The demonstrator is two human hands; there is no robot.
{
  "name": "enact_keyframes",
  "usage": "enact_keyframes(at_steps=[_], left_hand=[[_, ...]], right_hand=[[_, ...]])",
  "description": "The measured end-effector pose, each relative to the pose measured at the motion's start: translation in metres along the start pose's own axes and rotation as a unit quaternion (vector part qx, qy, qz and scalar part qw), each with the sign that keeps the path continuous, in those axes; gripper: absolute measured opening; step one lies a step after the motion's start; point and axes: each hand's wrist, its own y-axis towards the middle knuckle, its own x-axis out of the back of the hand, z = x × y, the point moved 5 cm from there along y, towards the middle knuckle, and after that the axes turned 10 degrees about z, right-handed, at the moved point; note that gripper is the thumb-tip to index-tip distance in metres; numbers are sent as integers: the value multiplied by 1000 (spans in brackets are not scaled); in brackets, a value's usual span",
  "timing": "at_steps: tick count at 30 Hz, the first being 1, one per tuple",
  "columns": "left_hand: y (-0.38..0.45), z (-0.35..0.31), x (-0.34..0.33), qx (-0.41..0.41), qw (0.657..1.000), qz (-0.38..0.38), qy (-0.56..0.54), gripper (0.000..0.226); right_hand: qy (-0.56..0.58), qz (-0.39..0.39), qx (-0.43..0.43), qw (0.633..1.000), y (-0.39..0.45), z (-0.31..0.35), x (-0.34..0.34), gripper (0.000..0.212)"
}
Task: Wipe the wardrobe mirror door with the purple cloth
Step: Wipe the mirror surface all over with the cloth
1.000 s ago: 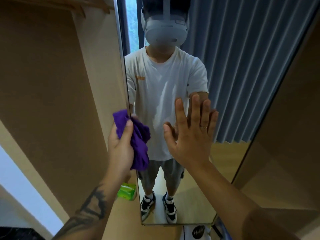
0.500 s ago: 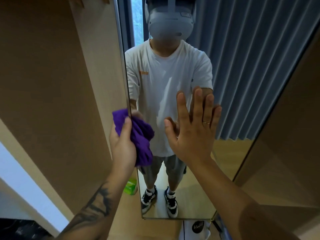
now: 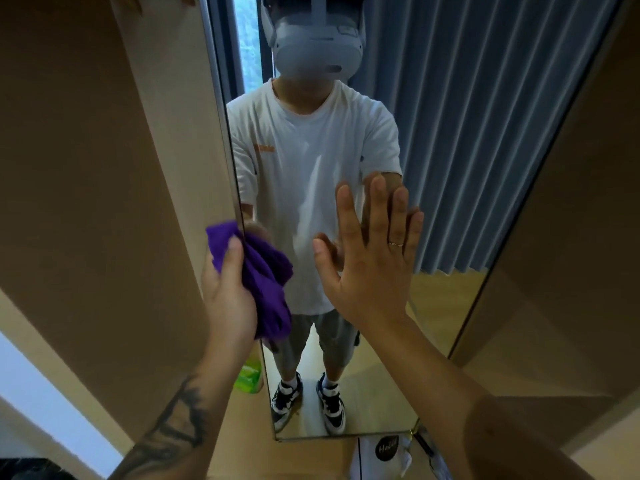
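A tall mirror door [image 3: 450, 150] fills the middle of the head view, reflecting a person in a white shirt and a blue curtain. My left hand [image 3: 227, 299] grips a bunched purple cloth [image 3: 265, 282] and holds it against the mirror near its left edge, at about waist height of the reflection. My right hand [image 3: 369, 258] lies flat on the glass to the right of the cloth, fingers spread and pointing up, holding nothing.
A beige wardrobe panel [image 3: 97, 168] stands to the left of the mirror and another [image 3: 571, 237] to the right. A green bottle [image 3: 247, 377] sits low behind my left wrist. A white bag with a black round label [image 3: 388, 450] lies below the mirror's bottom edge.
The view has tilted up a little, so the reflection and mirror sit lower in frame. Both hands stay on the glass in nearly the same places; the cloth has barely shifted.
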Motion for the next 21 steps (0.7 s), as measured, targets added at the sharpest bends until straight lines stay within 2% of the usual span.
enact_keyframes(at_steps=[4, 7, 9, 12, 14, 19, 21], left_hand=[[22, -42, -13, -53, 999, 0, 6, 18], [17, -37, -13, -76, 997, -10, 4, 17], [7, -13, -4, -59, 998, -28, 11, 24], [-14, 24, 8, -6, 1000, -11, 21, 17], [-15, 26, 9, 8, 1000, -1, 19, 15], [16, -34, -9, -82, 996, -4, 26, 18], [18, -39, -12, -93, 995, -13, 14, 18]], right_hand=[[5, -5, -2, 1000, -2, 0, 0, 68], [5, -15, -7, 1000, -3, 1, 0, 68], [5, -16, -7, 1000, -4, 2, 0, 69], [7, -10, -5, 1000, -6, 1, 1, 70], [1, -8, -2, 1000, -7, 1, 0, 69], [7, -11, -7, 1000, -10, 1, -3, 69], [11, -18, -11, 1000, -12, 1, -3, 68]])
